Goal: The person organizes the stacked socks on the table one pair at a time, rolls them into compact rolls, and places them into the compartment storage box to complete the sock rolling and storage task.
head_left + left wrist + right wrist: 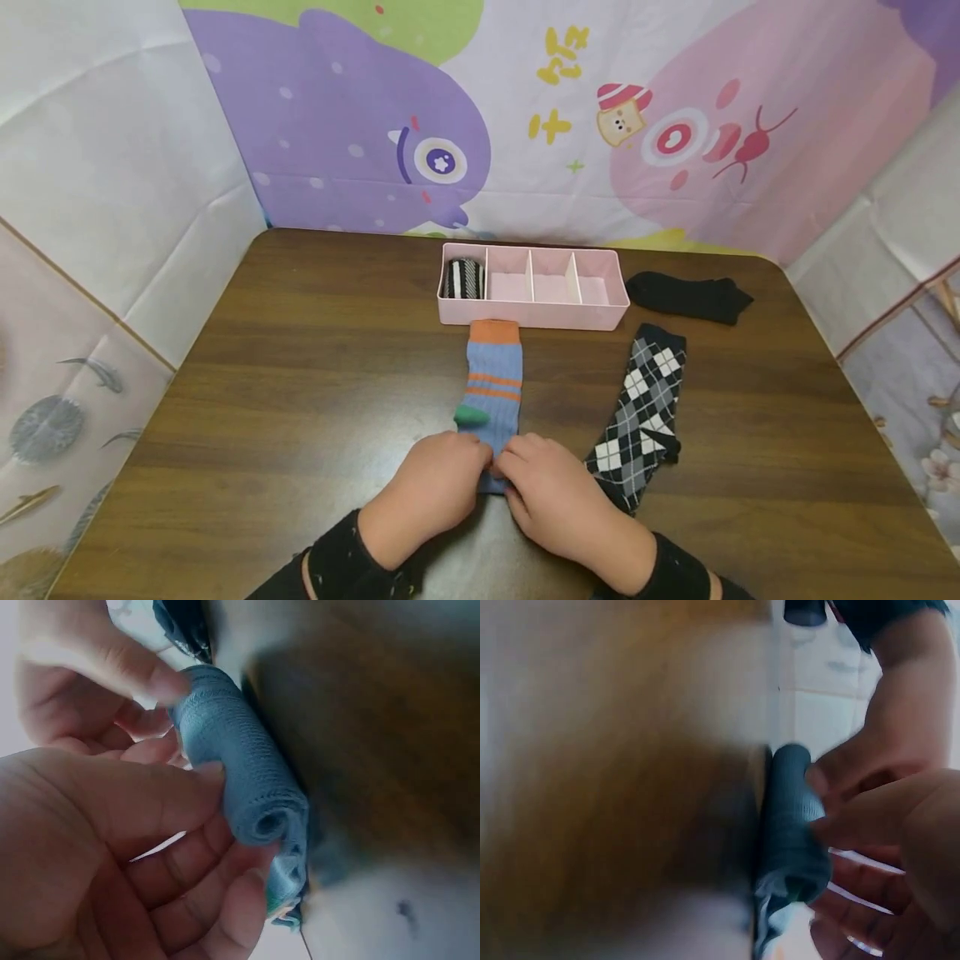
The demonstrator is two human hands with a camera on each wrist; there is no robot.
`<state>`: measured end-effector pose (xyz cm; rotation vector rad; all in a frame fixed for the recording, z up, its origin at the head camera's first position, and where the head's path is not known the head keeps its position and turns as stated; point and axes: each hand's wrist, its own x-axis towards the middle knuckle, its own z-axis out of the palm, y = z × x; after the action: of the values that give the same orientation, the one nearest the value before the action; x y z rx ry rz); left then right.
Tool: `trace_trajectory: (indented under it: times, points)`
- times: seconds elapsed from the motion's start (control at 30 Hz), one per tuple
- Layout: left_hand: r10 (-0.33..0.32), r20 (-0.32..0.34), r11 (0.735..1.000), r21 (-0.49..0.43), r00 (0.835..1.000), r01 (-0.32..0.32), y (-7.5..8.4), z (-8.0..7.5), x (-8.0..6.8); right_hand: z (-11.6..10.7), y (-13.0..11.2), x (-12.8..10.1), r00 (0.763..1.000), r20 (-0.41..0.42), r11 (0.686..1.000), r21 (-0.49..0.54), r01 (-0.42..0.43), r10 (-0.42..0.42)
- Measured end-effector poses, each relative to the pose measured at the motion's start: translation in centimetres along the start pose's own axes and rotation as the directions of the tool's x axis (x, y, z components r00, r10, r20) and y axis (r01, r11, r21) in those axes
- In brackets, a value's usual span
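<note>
Head view: both hands meet at the near end of a blue sock [492, 392] lying lengthwise on the brown worktop [300, 375], its orange cuff toward a pink divided tray [534, 315] and almost touching the tray's front wall. The left hand [435, 492] and right hand [555, 492] sit side by side, fingers curled over the sock's near end, which is rolled up under them. To the right of the blue sock, apart from it, lies an argyle sock [643, 412] at a slight slant, its near part close beside the right hand. A black sock [690, 297] lies just right of the tray, near the worktop's far right corner. The tray's leftmost compartment holds a rolled striped sock [462, 279]. Bare wood stretches wide on the left side of the worktop, and a strip of it runs between the hands and the near edge.

Left wrist view shows what the head view hides: the blue sock [244, 769] is wound into a tight roll, its spiral end showing, with the left hand [112, 847] gripping it, thumb on top and fingers beneath, and the right hand [90, 667] pinching the far end. Right wrist view, much blurred, shows the roll [791, 825] from the other end, pressed against the worktop [615, 787], the right hand's fingers [855, 825] curled on it.
</note>
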<state>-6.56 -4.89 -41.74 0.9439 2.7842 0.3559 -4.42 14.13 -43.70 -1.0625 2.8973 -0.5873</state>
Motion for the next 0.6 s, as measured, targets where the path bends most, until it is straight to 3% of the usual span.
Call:
trace_trajectory:
  times: [0.1,0.17,0.3,0.43,0.6]
  points:
    - [-0.003,0.013,1.0,-0.004,1.0,0.003,0.0,-0.4,0.3,0.0,-0.4,-0.1,0.999,-0.01,0.992,-0.118,0.047,-0.048]
    - [-0.007,0.023,1.0,-0.002,1.0,0.007,0.0,-0.5,0.5,-0.2,-0.3,0.0,0.999,-0.009,0.992,-0.124,0.038,-0.04]
    - [-0.038,0.023,0.999,-0.02,0.999,0.038,-0.3,-0.6,0.8,-0.5,0.3,0.6,0.999,0.016,1.0,-0.003,-0.031,0.031]
    - [-0.058,-0.018,0.998,-0.031,0.998,0.058,-0.3,-0.3,0.6,-0.6,1.0,1.1,0.993,0.064,0.99,0.097,-0.101,0.095]
    - [-0.007,-0.074,0.999,0.039,0.997,0.01,0.0,-0.3,0.0,-0.5,1.6,1.6,0.981,0.118,0.967,0.187,-0.173,0.152]
